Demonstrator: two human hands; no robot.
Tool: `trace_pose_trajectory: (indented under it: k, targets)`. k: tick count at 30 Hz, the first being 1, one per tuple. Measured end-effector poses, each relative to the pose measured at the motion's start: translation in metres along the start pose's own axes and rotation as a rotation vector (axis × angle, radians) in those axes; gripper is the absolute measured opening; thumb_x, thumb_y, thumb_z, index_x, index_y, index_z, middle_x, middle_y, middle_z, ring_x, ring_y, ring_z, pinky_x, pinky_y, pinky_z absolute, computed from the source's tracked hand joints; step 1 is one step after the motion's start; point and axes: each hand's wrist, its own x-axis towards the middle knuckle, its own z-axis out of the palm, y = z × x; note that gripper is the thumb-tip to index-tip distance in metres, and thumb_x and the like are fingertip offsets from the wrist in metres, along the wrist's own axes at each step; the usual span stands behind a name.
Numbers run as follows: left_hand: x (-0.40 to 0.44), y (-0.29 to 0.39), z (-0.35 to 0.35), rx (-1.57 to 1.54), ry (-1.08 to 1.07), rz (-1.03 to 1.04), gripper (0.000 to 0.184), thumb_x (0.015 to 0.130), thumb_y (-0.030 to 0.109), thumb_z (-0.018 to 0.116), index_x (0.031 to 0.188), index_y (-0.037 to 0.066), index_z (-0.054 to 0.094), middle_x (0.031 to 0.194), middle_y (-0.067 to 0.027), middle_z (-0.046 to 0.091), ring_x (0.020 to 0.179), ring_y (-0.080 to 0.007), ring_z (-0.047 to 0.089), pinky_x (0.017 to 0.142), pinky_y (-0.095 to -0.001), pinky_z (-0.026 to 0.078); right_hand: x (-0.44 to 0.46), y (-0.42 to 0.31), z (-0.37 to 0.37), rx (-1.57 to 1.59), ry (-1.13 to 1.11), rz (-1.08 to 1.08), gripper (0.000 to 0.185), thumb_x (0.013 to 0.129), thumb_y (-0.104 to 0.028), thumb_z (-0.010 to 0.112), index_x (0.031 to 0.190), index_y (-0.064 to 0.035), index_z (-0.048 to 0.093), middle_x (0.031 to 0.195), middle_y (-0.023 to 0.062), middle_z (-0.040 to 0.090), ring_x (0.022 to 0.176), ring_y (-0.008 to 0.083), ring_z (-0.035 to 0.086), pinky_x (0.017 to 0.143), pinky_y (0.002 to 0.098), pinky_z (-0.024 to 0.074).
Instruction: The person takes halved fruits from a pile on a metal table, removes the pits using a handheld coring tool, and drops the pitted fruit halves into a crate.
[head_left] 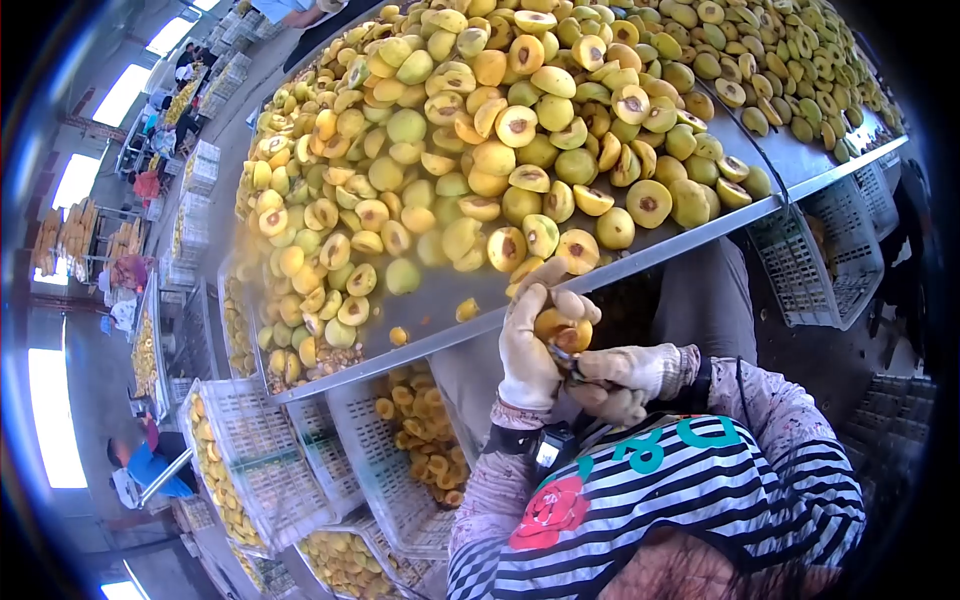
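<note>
My left hand (530, 350), in a pale work glove, is closed around a yellow peach half (562, 328) just past the table's near edge. The peach's cut side faces my right hand (625, 380), which is also gloved. Its fingers are wrapped round a small metal tool (562, 356) whose tip touches the fruit at its centre; the tool's exact shape is mostly hidden by the fingers. Beyond my hands, a large heap of halved peaches (495, 165) covers the metal table (440, 325), several showing brown stones or hollows.
Below the table's left side, white plastic crates (270, 480) hold peach pieces (425, 430). Another white crate (815, 270) stands under the right side. The table's raised metal rim (680, 238) runs between me and the heap. A person in blue (160, 470) sits far left.
</note>
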Motion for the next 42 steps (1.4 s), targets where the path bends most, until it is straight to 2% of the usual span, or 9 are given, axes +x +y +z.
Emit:
trace_pose_trajectory:
  k: [2, 6, 14, 30, 36, 38, 39, 40, 42]
  targets:
    - [0.012, -0.014, -0.009, -0.164, 0.086, 0.094, 0.036, 0.104, 0.016, 0.037, 0.128, -0.005, 0.054, 0.081, -0.0116, 0.063, 0.080, -0.0278, 0.063, 0.079, -0.0389, 0.054, -0.005, -0.002, -0.003, -0.038, -0.441, -0.084, 0.061, 0.094, -0.072, 0.044, 0.073, -0.0152, 0.044, 0.051, -0.0056, 0.034, 0.039, 0.0069, 0.034, 0.035, 0.0226, 0.0285]
    - [0.007, -0.010, -0.019, -0.063, 0.104, 0.203, 0.035, 0.104, 0.016, 0.036, 0.129, -0.002, 0.052, 0.090, -0.0127, 0.066, 0.085, -0.0270, 0.064, 0.080, -0.0392, 0.055, -0.016, -0.001, 0.002, -0.045, 0.232, -0.155, 0.053, 0.100, -0.064, 0.043, 0.083, -0.0137, 0.046, 0.056, -0.0033, 0.035, 0.043, 0.0079, 0.030, 0.040, 0.0251, 0.0292]
    - [-0.018, -0.003, -0.015, 0.325, 0.173, 0.344, 0.034, 0.105, 0.017, 0.035, 0.128, 0.000, 0.053, 0.092, -0.0127, 0.069, 0.082, -0.0221, 0.067, 0.073, -0.0306, 0.055, 0.012, -0.002, 0.017, -0.625, 0.495, -0.165, 0.053, 0.097, -0.058, 0.053, 0.076, -0.0100, 0.055, 0.058, -0.0012, 0.049, 0.043, 0.0108, 0.045, 0.041, 0.0257, 0.0369]
    - [0.002, -0.014, -0.017, -0.310, -0.330, 0.039, 0.037, 0.108, 0.023, 0.035, 0.129, 0.003, 0.059, 0.068, -0.0022, 0.052, 0.072, -0.0223, 0.054, 0.075, -0.0414, 0.048, -0.017, -0.009, -0.002, -0.186, -0.258, 0.140, 0.050, 0.100, -0.061, 0.046, 0.081, -0.0143, 0.047, 0.055, -0.0078, 0.032, 0.044, 0.0045, 0.027, 0.038, 0.0213, 0.0224]
    - [-0.057, 0.088, -0.060, 0.931, -0.142, -0.225, 0.030, 0.098, 0.025, 0.061, 0.118, 0.003, 0.067, 0.092, -0.0072, 0.073, 0.075, -0.0075, 0.063, 0.064, -0.0210, 0.047, -0.037, 0.001, -0.009, -0.434, 0.362, -0.085, 0.040, 0.100, -0.047, 0.055, 0.084, -0.0108, 0.053, 0.057, -0.0061, 0.039, 0.043, 0.0057, 0.033, 0.040, 0.0221, 0.0266]
    - [-0.062, 0.110, -0.086, 1.666, -0.210, 0.156, 0.021, 0.095, 0.014, 0.061, 0.109, 0.005, 0.073, 0.095, -0.0050, 0.073, 0.080, -0.0070, 0.064, 0.069, -0.0215, 0.049, -0.052, -0.002, 0.000, -0.265, 0.319, -0.158, 0.037, 0.099, -0.045, 0.057, 0.085, -0.0110, 0.052, 0.057, -0.0059, 0.039, 0.044, 0.0064, 0.033, 0.040, 0.0229, 0.0269]
    - [-0.063, 0.117, -0.070, 1.306, 0.048, 0.030, 0.018, 0.091, 0.004, 0.060, 0.102, 0.005, 0.075, 0.098, -0.0066, 0.074, 0.087, -0.0152, 0.068, 0.080, -0.0284, 0.053, -0.052, 0.000, -0.001, -0.212, 0.332, -0.158, 0.035, 0.100, -0.042, 0.057, 0.085, -0.0106, 0.052, 0.057, -0.0056, 0.039, 0.044, 0.0070, 0.033, 0.041, 0.0235, 0.0266]
    - [-0.046, 0.124, -0.066, 1.667, -0.203, 0.445, 0.020, 0.092, 0.005, 0.059, 0.104, 0.006, 0.075, 0.108, -0.0098, 0.073, 0.098, -0.0266, 0.069, 0.089, -0.0355, 0.053, -0.049, 0.000, 0.001, -0.237, 0.365, -0.153, 0.037, 0.100, -0.044, 0.057, 0.086, -0.0100, 0.052, 0.057, -0.0046, 0.040, 0.044, 0.0076, 0.034, 0.041, 0.0238, 0.0278]
    - [-0.015, 0.106, -0.061, 1.767, -0.233, 0.415, 0.021, 0.094, 0.019, 0.060, 0.103, 0.007, 0.075, 0.118, -0.0117, 0.070, 0.109, -0.0341, 0.065, 0.094, -0.0429, 0.051, -0.037, 0.001, 0.007, -0.300, 0.432, -0.143, 0.042, 0.100, -0.048, 0.056, 0.086, -0.0086, 0.053, 0.057, -0.0025, 0.041, 0.045, 0.0088, 0.035, 0.042, 0.0245, 0.0301]
